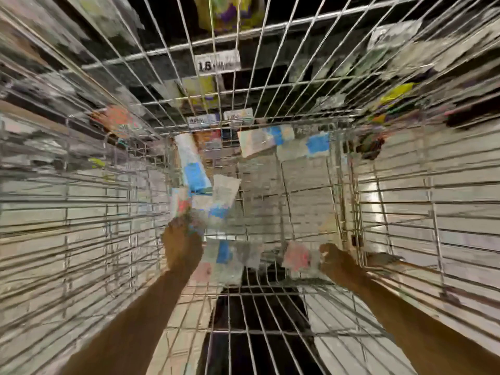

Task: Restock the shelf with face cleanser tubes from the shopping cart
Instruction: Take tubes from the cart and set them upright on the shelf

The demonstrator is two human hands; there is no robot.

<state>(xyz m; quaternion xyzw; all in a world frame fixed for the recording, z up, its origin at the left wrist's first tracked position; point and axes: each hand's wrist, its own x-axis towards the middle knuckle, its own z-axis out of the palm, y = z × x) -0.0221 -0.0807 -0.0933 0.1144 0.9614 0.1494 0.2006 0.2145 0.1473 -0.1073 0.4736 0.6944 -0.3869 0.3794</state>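
Pale floor tiles show through the wire shopping cart [297, 293], with blurred store shelving [270, 28] beyond its far wall. On the cart floor, the left hand [182, 246] is closed over the near end of a cluster of face cleanser tubes [193, 169], the longest tube lying with its long axis pointing away toward the far wall. The right hand [334, 259] touches a pink-marked tube [296, 257] near the right wall; its grip cannot be determined through the blur

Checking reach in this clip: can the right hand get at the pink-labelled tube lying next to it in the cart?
Probably yes. The right hand is inside the cart, right beside the pink-labelled tube, with nothing between; blur hides whether they touch.
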